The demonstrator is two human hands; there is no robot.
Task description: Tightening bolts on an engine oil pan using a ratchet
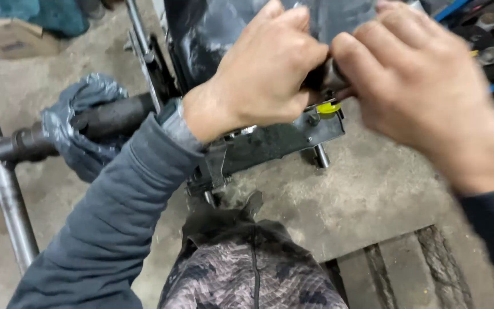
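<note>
Both hands, left hand and right hand, grip closed around a dark rod. Just below sit a yellow cap and a metal bracket. A plastic-wrapped shaft lies left.

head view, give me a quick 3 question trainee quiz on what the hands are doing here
1. True or false: both hands close around the same dark rod.
2. What colour is the small part just below the rod? A) red B) yellow C) white
3. What is wrapped around the dark shaft at the left?

Key
1. True: the left hand and right hand each have a grip on the dark rod, above the grey metal bracket.
2. B: the yellow part sits under the rod.
3. A crumpled grey plastic wrap around the shaft.
</note>
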